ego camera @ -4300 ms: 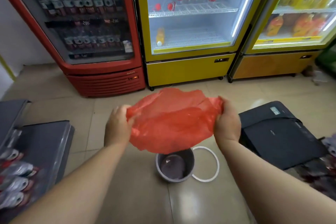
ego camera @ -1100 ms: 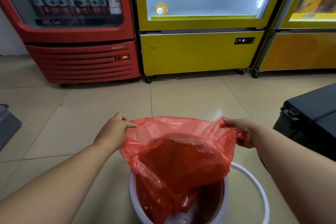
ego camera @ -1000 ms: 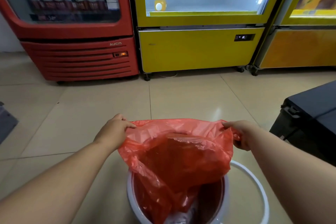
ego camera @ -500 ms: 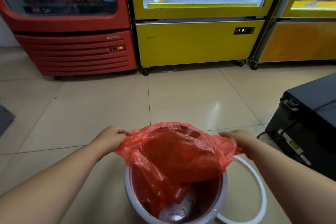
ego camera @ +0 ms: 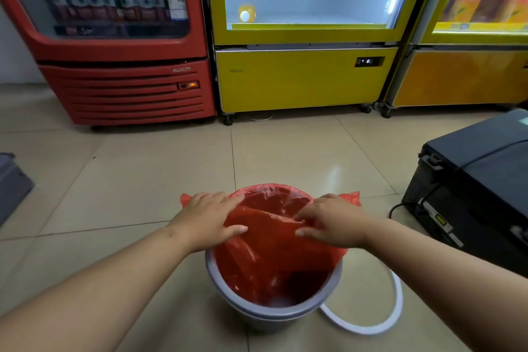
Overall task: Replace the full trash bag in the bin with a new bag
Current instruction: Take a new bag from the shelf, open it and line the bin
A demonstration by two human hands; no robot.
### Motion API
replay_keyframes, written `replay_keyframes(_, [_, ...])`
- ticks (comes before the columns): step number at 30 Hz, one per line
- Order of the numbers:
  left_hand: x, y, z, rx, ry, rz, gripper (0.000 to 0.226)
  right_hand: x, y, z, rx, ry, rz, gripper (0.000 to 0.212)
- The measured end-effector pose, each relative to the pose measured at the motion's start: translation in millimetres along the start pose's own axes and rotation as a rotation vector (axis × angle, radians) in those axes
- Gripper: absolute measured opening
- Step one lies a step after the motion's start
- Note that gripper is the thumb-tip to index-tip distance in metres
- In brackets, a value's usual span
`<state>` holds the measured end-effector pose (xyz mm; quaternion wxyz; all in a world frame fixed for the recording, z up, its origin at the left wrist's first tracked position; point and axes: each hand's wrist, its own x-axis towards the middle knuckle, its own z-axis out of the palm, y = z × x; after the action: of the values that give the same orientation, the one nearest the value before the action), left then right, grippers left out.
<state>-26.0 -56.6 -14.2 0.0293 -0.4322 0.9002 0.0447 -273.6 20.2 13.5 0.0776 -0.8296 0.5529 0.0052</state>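
Observation:
A round grey bin (ego camera: 274, 316) stands on the tiled floor right below me. A thin red plastic bag (ego camera: 274, 251) hangs inside it, with its far edge folded over the bin's far rim. My left hand (ego camera: 207, 218) lies on the bag at the left rim, fingers spread and pinching the film. My right hand (ego camera: 333, 221) holds the bag's edge at the right rim. A red bag corner sticks out beyond each hand. The near rim of the bin is bare.
A white plastic ring (ego camera: 380, 320) lies on the floor against the bin's right side. A black box with a cable (ego camera: 471, 188) stands to the right. A red cooler (ego camera: 120, 37) and yellow coolers (ego camera: 303, 37) line the back. A grey crate corner (ego camera: 11, 183) is at left.
The hands have come down and toward each other, lowering the bag from above the bin into it. Its far edge now wraps the far rim.

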Motion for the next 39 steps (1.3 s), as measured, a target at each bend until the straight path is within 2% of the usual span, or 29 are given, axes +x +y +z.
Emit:
replay_keyframes(4, [-16,4,-8,0.072,0.101,0.169,0.03,-15,-15,5,-0.076,-0.023,-0.173,0.026])
replay_keyframes(8, [-45,12,-15,0.171,0.283,0.492,0.012,-39,-24,12,-0.096,-0.056,-0.317,0.035])
replay_keyframes(11, [-70,16,-7,0.19,0.261,0.612,0.012,-59,-27,21,-0.116,-0.085,-0.39,0.05])
replay_keyframes(14, [-90,14,9,0.211,0.249,0.66,0.018,-76,-27,26,-0.113,-0.137,-0.398,0.054])
replay_keyframes(17, [-104,12,26,0.21,0.299,0.698,0.02,-92,-24,27,-0.167,-0.073,-0.463,0.047])
replay_keyframes(19, [-111,12,37,0.202,0.281,0.703,0.016,-101,-20,31,-0.173,-0.024,-0.438,0.04])
replay_keyframes(21, [-114,9,44,0.168,0.238,0.69,0.01,-106,-19,39,-0.16,-0.02,-0.399,0.041])
replay_keyframes(24, [-115,5,52,0.103,0.184,0.621,0.016,-105,-14,53,-0.054,-0.154,-0.215,0.058])
replay_keyframes(25, [-115,3,55,0.078,0.176,0.582,0.018,-104,-12,56,0.033,-0.163,-0.142,0.056])
replay_keyframes(28, [-113,-1,61,-0.02,0.173,0.415,0.023,-99,-7,66,0.287,-0.053,0.114,0.04])
replay_keyframes(30, [-110,-2,65,-0.222,0.169,0.261,0.026,-92,-4,75,0.42,0.051,0.346,0.034])
replay_keyframes(34, [-95,-3,72,-0.605,0.252,-0.191,0.019,-76,-1,80,0.78,0.272,0.713,0.032])
replay_keyframes(36, [-87,0,71,-0.761,0.326,-0.42,0.023,-66,1,77,0.821,0.308,0.791,0.026])
replay_keyframes(39, [-71,10,65,-0.818,0.361,-0.494,0.013,-48,8,71,0.647,0.289,0.798,0.037])
